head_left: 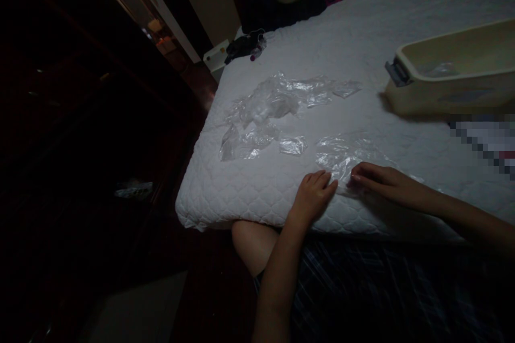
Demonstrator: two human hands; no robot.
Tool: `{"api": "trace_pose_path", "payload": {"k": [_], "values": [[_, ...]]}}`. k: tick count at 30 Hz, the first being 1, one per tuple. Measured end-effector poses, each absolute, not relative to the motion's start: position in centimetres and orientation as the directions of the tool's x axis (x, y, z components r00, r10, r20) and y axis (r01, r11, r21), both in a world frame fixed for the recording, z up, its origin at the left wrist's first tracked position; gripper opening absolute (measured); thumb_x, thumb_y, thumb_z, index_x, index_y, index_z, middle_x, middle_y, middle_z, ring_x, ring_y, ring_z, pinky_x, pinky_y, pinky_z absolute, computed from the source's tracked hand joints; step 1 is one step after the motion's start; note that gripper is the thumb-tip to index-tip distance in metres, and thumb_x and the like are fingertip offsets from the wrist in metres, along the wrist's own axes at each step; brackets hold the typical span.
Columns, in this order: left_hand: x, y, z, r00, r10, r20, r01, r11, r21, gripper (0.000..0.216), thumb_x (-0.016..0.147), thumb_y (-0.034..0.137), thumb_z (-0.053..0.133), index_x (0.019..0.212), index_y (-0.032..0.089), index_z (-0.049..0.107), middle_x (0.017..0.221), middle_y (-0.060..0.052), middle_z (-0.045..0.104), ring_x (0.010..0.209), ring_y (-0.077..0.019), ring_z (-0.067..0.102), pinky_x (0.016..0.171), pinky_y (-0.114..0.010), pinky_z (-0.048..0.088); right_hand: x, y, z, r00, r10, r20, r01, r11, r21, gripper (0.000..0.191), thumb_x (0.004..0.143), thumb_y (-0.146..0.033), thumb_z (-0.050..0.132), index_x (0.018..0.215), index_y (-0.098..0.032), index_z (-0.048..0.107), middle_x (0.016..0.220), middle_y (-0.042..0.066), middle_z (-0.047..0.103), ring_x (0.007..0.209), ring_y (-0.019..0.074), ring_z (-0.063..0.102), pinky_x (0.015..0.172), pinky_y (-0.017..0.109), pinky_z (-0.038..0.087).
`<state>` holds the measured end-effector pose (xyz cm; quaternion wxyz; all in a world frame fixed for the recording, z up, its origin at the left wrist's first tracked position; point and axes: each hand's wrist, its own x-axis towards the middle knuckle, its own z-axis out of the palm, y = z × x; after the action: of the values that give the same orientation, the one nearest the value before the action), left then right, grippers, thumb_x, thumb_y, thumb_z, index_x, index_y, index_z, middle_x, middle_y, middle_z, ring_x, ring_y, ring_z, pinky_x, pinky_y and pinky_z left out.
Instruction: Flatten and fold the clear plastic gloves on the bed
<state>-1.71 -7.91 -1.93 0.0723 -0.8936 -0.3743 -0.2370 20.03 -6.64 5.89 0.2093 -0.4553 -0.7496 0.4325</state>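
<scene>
A clear plastic bag (pixel 341 163) is seen lying flat on the white quilted mattress (pixel 249 193) near its front edge, between the two hands: the left hand (pixel 314 195) is rested at its near left corner, fingers loosely bent and nothing gripped, while the right hand (pixel 376 178) is laid flat at its near right side, fingertips pressed on the film. More crumpled clear bags (pixel 273 104) are spread further back to the left, and a cream tub (pixel 454 96) is set well apart to the right.
</scene>
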Motion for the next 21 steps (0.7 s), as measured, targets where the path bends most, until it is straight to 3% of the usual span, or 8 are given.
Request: {"api": "trace_pose_path", "payload": {"k": [4,14,21], "values": [[-1.7,-7.9,-1.9,0.615,0.628,0.476,0.702,-0.712,0.033,0.023,0.093,0.023,0.050,0.111,0.019,0.062,0.120,-0.007,0.063,0.117,-0.0229,0.054,0.091,-0.037,0.046,20.1,-5.9,5.9,-0.442,0.897,-0.024,0.580,0.265,-0.771,0.036,0.091,-0.052,0.040,0.090,-0.020,0.057,0.084,0.008,0.067,0.077,0.0210,0.063,0.073,0.035,0.049],[-1.7,-8.0,-1.4,0.609,0.665,0.432,0.717,-0.694,0.057,0.033,0.093,0.019,0.048,0.125,0.014,0.053,0.121,-0.011,0.063,0.117,-0.0197,0.054,0.093,-0.034,0.047,20.5,-4.1,4.3,-0.308,0.949,0.071,0.551,0.238,-0.800,0.043,0.083,-0.059,0.048,0.100,-0.021,0.060,0.070,0.004,0.066,0.061,0.0186,0.063,0.061,0.033,0.050],[-1.6,-7.9,-1.7,0.604,0.663,0.442,0.716,-0.695,0.064,0.023,0.091,0.019,0.051,0.113,0.016,0.060,0.121,-0.012,0.062,0.122,-0.0230,0.052,0.092,-0.038,0.048,20.5,-4.4,4.7,-0.270,0.963,-0.006,0.555,0.150,-0.818,0.042,0.085,-0.057,0.048,0.103,-0.020,0.058,0.072,0.006,0.067,0.063,0.0183,0.062,0.060,0.031,0.048]]}}
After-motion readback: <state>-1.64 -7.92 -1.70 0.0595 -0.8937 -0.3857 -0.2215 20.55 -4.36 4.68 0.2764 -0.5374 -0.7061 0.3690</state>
